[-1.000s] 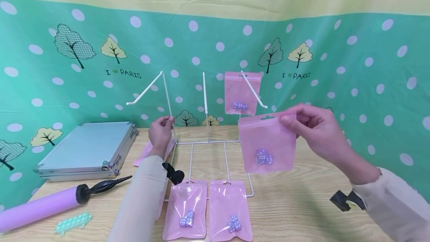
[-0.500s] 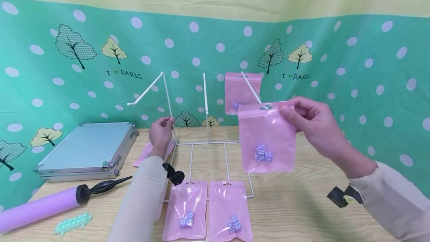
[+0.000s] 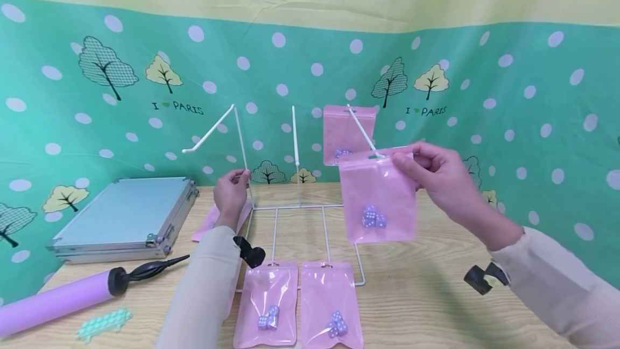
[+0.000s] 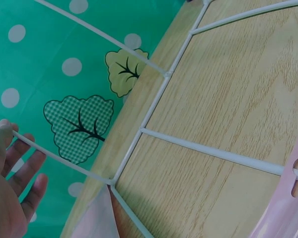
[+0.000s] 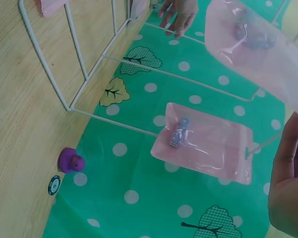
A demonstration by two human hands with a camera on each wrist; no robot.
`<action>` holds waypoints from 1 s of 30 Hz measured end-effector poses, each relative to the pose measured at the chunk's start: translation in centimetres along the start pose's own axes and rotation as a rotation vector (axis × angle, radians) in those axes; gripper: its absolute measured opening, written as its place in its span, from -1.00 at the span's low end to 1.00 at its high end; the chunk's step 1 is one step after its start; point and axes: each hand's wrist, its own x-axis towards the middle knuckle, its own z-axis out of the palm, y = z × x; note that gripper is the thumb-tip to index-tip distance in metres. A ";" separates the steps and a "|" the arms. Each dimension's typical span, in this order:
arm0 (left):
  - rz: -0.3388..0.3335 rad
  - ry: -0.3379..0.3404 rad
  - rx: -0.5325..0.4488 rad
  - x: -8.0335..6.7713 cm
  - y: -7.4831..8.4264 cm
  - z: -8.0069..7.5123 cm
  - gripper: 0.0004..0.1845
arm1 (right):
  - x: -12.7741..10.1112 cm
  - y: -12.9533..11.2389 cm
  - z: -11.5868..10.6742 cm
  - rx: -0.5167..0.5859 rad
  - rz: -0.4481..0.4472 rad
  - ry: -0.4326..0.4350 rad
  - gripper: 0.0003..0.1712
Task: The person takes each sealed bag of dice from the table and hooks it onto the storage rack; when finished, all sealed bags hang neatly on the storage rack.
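At the far left of the head view a lilac hand pump (image 3: 55, 301) lies on the wooden table (image 3: 436, 295), with a closed silver case (image 3: 123, 214) above it.

Toward the centre, the left hand (image 3: 231, 194) wraps loosely round the leftmost upright of the white wire rack (image 3: 295, 206), low on the post. The left wrist view shows its fingers (image 4: 25, 168) lying fairly straight along the wire, more steadying than clamping. Two pink pouches (image 3: 297, 303) of dice lie flat at the bottom centre of the frame, on the rack's base grid.

Right of centre, one hung pouch (image 3: 346, 131) already sits far back on the slanted right peg (image 3: 365, 136). In front of it the right hand (image 3: 436, 176) pinches the top right corner of the held pouch (image 3: 378, 198) between thumb and fingertips, so the bag hangs below and to the left of the fingers, long axis upright, dice (image 3: 372, 217) settled low. Its hanging slot sits at the top edge, right at the peg's lower tip; whether the tip has entered the slot cannot be told. The peg rises up and to the left, away from the hand, so the slot's line with that slope is the relation that matters. The right hand is much the nearer to the peg; the left is well apart.
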 end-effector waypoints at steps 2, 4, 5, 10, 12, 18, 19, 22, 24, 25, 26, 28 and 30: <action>-0.001 0.000 0.001 0.0 0.0 0.0 -0.62 | 0.2 0.1 0.1 -0.007 -0.001 0.010 -0.78; 0.000 0.001 0.005 0.0 0.0 0.0 -0.62 | 0.4 0.2 0.2 -0.016 -0.001 0.021 -0.76; 0.000 0.001 0.005 0.0 0.0 0.0 -0.63 | 0.5 0.2 0.2 -0.020 0.001 0.027 -0.75; -0.001 -0.001 0.005 0.0 -0.1 0.0 -0.62 | 1.0 0.4 0.4 -0.043 0.028 0.065 -0.75; -0.003 -0.003 0.003 0.1 -0.1 0.0 -0.62 | 1.3 0.4 0.5 -0.055 0.038 0.082 -0.74; -0.008 -0.011 -0.006 0.1 -0.1 -0.1 -0.63 | 2.0 0.8 0.8 -0.041 0.041 0.107 -0.75; -0.008 -0.011 -0.006 0.1 -0.1 -0.1 -0.63 | 2.1 0.9 0.8 -0.034 0.039 0.109 -0.75; -0.002 -0.010 -0.005 0.1 -0.2 -0.1 -0.64 | 2.5 1.1 1.0 -0.034 0.036 0.118 -0.73; 0.002 -0.008 -0.002 0.1 -0.2 -0.1 -0.64 | 2.7 1.3 1.0 -0.047 0.035 0.128 -0.71; 0.004 -0.008 0.000 0.1 -0.2 -0.1 -0.64 | 2.9 1.4 1.0 -0.053 0.035 0.132 -0.70; 0.007 -0.007 0.001 0.1 -0.2 -0.1 -0.64 | 3.0 1.4 1.1 -0.058 0.037 0.136 -0.69; 0.008 -0.008 0.001 0.1 -0.2 -0.1 -0.64 | 3.2 1.6 1.1 -0.066 0.041 0.140 -0.67; 0.007 -0.008 -0.002 0.1 -0.2 -0.1 -0.64 | 3.5 1.7 1.2 -0.067 0.047 0.143 -0.64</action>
